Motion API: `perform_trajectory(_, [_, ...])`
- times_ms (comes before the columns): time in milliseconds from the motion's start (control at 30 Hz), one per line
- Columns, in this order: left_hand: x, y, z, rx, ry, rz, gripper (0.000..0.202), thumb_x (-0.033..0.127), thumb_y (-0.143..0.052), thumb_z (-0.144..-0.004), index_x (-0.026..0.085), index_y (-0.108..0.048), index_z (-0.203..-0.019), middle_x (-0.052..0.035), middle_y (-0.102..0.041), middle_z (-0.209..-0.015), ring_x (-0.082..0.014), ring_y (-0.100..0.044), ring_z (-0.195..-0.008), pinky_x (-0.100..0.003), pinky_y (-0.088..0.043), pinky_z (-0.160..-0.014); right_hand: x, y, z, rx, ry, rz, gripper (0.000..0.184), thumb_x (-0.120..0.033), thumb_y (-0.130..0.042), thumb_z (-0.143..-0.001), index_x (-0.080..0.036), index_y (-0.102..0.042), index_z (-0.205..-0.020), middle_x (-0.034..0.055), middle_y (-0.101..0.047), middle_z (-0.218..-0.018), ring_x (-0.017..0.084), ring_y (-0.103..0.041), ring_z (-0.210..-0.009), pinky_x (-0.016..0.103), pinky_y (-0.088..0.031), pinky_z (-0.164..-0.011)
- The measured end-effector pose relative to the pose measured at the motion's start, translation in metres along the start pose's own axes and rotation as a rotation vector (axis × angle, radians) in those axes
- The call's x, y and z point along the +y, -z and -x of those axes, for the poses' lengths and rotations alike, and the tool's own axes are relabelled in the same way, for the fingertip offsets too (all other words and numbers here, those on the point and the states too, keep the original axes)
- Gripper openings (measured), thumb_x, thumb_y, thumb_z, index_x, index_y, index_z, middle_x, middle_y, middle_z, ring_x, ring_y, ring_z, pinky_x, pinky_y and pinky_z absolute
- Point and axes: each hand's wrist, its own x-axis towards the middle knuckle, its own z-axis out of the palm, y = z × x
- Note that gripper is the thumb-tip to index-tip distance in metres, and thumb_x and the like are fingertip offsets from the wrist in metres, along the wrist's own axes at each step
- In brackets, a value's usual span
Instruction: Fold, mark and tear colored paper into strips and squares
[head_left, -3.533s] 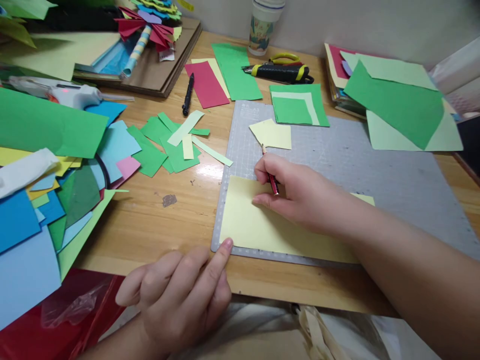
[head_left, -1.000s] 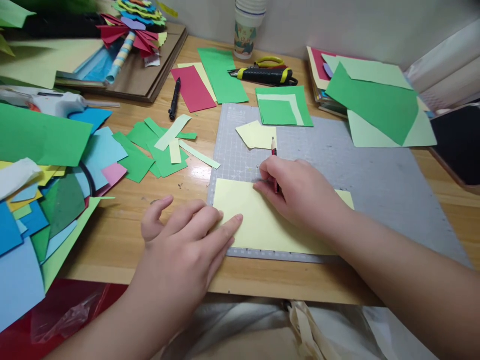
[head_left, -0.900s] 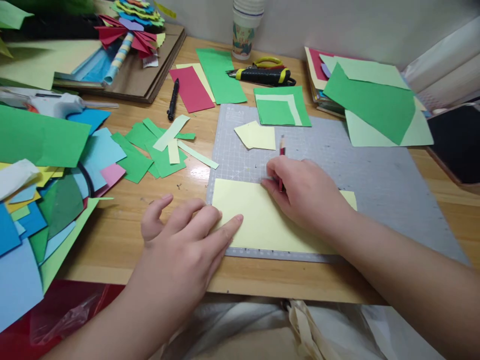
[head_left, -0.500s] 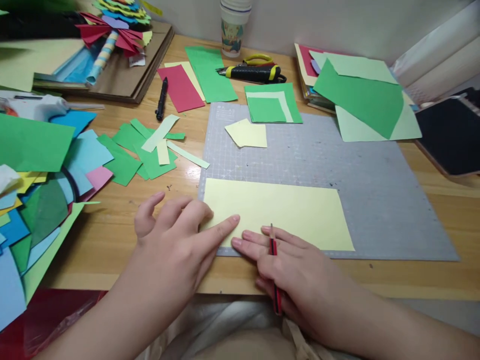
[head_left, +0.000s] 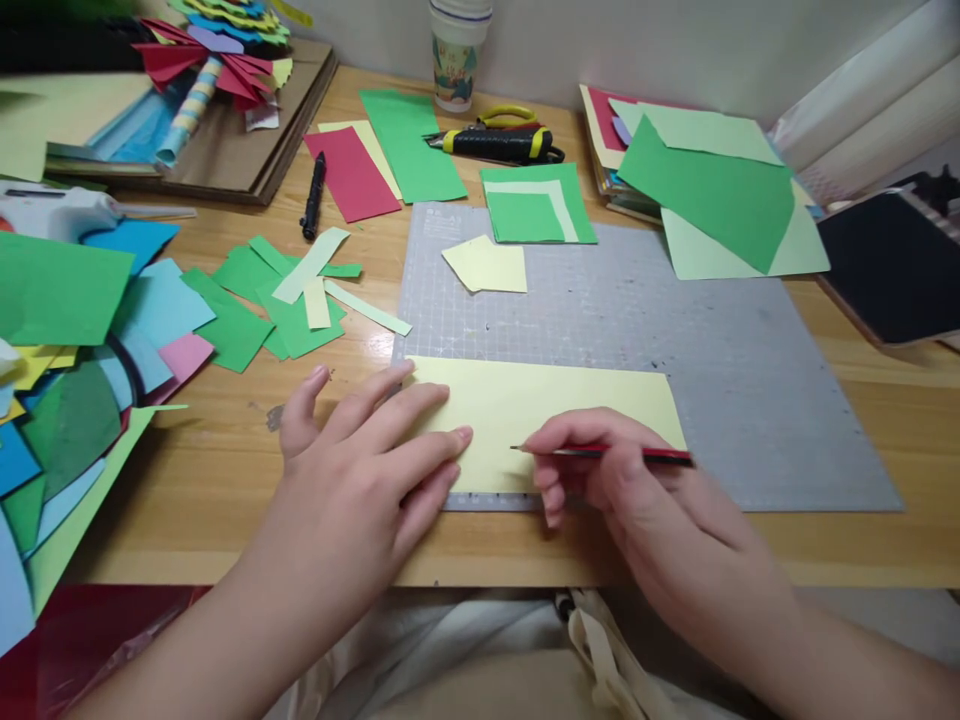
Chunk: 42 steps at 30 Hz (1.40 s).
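Note:
A long pale yellow sheet of paper (head_left: 555, 395) lies along the front edge of the grey cutting mat (head_left: 735, 400). My left hand (head_left: 375, 465) rests with fingers spread on the sheet's left end. Above the right half of the paper, my right hand (head_left: 637, 500) is closed around a red and black pencil (head_left: 600, 453). The pencil lies nearly level, its tip pointing left. Whether the tip touches the paper I cannot tell. Behind the sheet sit a small pale yellow offcut (head_left: 491, 265) and green paper squares (head_left: 525, 215).
Green scraps (head_left: 300, 320) and a heap of coloured paper (head_left: 75, 440) cover the left side. At the back are a black pen (head_left: 313, 197), a paper cup (head_left: 454, 65) and a yellow-and-black cutter (head_left: 499, 146). Stacked paper (head_left: 720, 190) and a dark tablet-like object (head_left: 885, 265) stand at the right.
My right hand has lifted off the sheet's lower edge and turned, swinging the pencil from upright to nearly level. My left hand's fingers have spread out further over the paper.

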Motion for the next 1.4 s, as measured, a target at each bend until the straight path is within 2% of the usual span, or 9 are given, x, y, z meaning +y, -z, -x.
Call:
perform_trajectory(67, [0.000, 0.000, 0.000, 0.002, 0.000, 0.001, 0.018, 0.031, -0.055, -0.091, 0.037, -0.070, -0.098, 0.0052, -0.067, -0.122, -0.0277, -0.050, -0.129, -0.058, -0.015, -0.111, -0.001, -0.008, -0.008, -0.026, -0.107, -0.084, 0.033, -0.044, -0.042, -0.098, -0.020, -0.062, -0.091, 0.0035, -0.059, -0.074, 0.014, -0.057, -0.062, 0.026, -0.050, -0.055])
perform_trajectory(133, [0.000, 0.000, 0.000, -0.001, 0.005, 0.004, 0.017, 0.032, -0.055, -0.091, 0.038, -0.069, -0.098, 0.0056, -0.067, -0.122, -0.0280, -0.050, -0.128, -0.059, -0.016, -0.111, -0.001, -0.013, -0.014, -0.071, -0.112, -0.025, 0.024, -0.034, -0.043, -0.097, -0.020, -0.059, -0.086, 0.0016, -0.058, -0.071, 0.013, -0.054, -0.060, 0.024, -0.046, -0.052])
perform_trajectory(233, [0.000, -0.001, -0.001, -0.010, 0.013, 0.011, 0.017, 0.033, -0.054, -0.091, 0.038, -0.069, -0.099, 0.0058, -0.066, -0.124, -0.0283, -0.049, -0.128, -0.060, -0.017, -0.110, 0.001, -0.015, -0.016, -0.114, -0.007, 0.226, 0.010, -0.017, -0.047, -0.090, -0.022, -0.054, -0.084, -0.0009, -0.056, -0.070, 0.012, -0.050, -0.060, 0.023, -0.041, -0.052])
perform_trajectory(333, [-0.001, -0.002, -0.001, -0.006, 0.011, 0.020, 0.017, 0.033, -0.054, -0.092, 0.038, -0.069, -0.100, 0.0057, -0.066, -0.124, -0.0281, -0.049, -0.128, -0.060, -0.017, -0.110, 0.007, -0.016, -0.013, -0.152, 0.128, 0.356, 0.011, -0.011, -0.048, -0.084, -0.022, -0.049, -0.084, -0.0010, -0.056, -0.071, 0.012, -0.051, -0.061, 0.024, -0.041, -0.053])
perform_trajectory(500, [-0.003, -0.003, 0.001, 0.002, 0.009, 0.024, 0.018, 0.032, -0.054, -0.092, 0.038, -0.068, -0.101, 0.0054, -0.066, -0.124, -0.0276, -0.049, -0.129, -0.059, -0.016, -0.112, 0.019, -0.017, -0.010, -0.213, 0.318, 0.402, 0.012, -0.011, -0.048, -0.084, -0.022, -0.046, -0.088, 0.0000, -0.057, -0.074, 0.013, -0.054, -0.064, 0.028, -0.042, -0.058])
perform_trajectory(667, [-0.002, -0.004, 0.001, 0.002, 0.013, 0.015, 0.018, 0.032, -0.054, -0.092, 0.038, -0.069, -0.100, 0.0055, -0.066, -0.123, -0.0277, -0.048, -0.129, -0.059, -0.015, -0.113, 0.023, -0.017, -0.011, -0.245, 0.381, 0.444, 0.014, -0.012, -0.049, -0.085, -0.024, -0.043, -0.088, -0.0001, -0.056, -0.074, 0.014, -0.054, -0.064, 0.028, -0.040, -0.057])
perform_trajectory(1200, [-0.002, -0.006, 0.002, 0.018, 0.004, -0.013, 0.016, 0.033, -0.054, -0.092, 0.037, -0.067, -0.101, 0.0054, -0.067, -0.123, -0.0292, -0.050, -0.128, -0.062, -0.019, -0.110, 0.017, -0.019, -0.014, -0.260, 0.363, 0.509, 0.011, -0.015, -0.048, -0.088, -0.023, -0.043, -0.082, -0.0001, -0.056, -0.070, 0.014, -0.052, -0.061, 0.028, -0.038, -0.055])
perform_trajectory(1400, [-0.002, -0.006, 0.002, 0.013, 0.010, -0.013, 0.017, 0.033, -0.054, -0.092, 0.037, -0.067, -0.101, 0.0060, -0.066, -0.125, -0.0279, -0.049, -0.129, -0.060, -0.020, -0.111, 0.018, -0.018, -0.013, -0.251, 0.379, 0.514, 0.011, -0.014, -0.048, -0.087, -0.023, -0.044, -0.082, -0.0007, -0.056, -0.069, 0.013, -0.051, -0.061, 0.028, -0.038, -0.055])
